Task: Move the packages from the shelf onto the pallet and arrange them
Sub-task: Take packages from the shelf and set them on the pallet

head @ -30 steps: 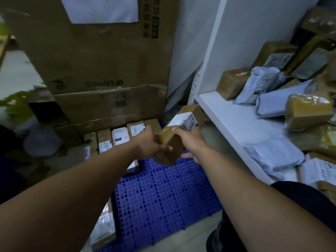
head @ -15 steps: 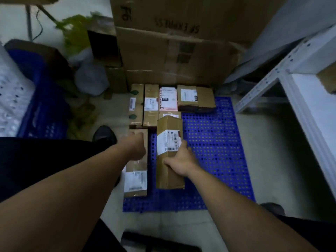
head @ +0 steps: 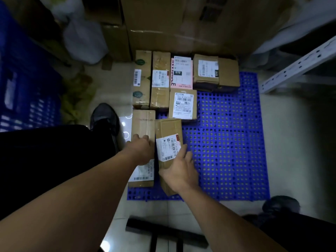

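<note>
A blue perforated pallet [head: 229, 142] lies on the floor. Several cardboard packages stand in a row along its far edge, among them a pink-labelled one [head: 181, 71]. A long brown box with a white label [head: 168, 140] lies on the pallet's left part, and my right hand [head: 180, 170] grips its near end, fingers along its right side. Left of it lies another long box [head: 142, 124]. My left hand [head: 142, 150] rests on top of that one with its fingers curled over it.
Big cardboard cartons [head: 181, 24] are stacked behind the pallet. A white metal shelf frame [head: 298, 66] rises at the right. A blue crate [head: 23, 84] stands at the left. My shoes [head: 104, 117] sit beside the pallet, and a dark bar [head: 163, 231] lies near me.
The long box came from shelf height down onto the pallet beside the left box. My view tilted downward. My left hand let go of it and moved onto the left box.
</note>
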